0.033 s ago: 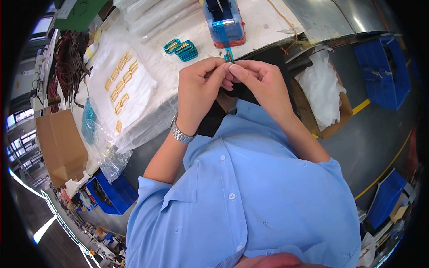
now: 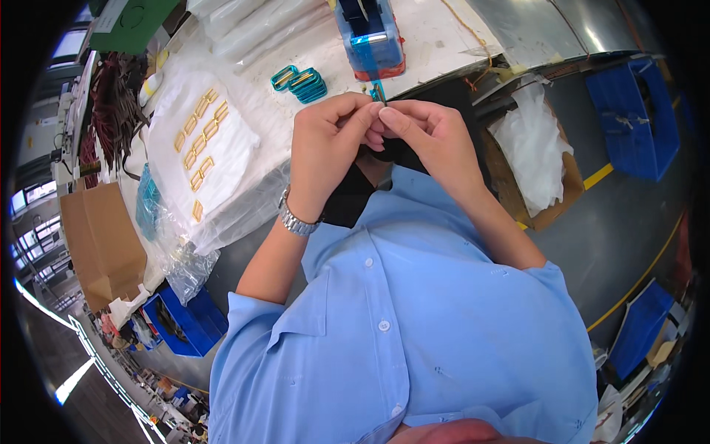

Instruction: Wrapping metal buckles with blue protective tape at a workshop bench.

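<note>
Hands (image 2: 384, 137) unmoved, same teal clip (image 2: 378, 92)

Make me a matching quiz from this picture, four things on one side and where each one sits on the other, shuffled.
Things:
1. tape dispenser
2. teal clips
3. gold clips
4. wristwatch

Places:
A. in rows on a white sheet at the left of the table
B. on the left wrist
C. on the table just beyond the fingertips
D. in a small pile left of the dispenser

Pairs: 1-C, 2-D, 3-A, 4-B
</note>
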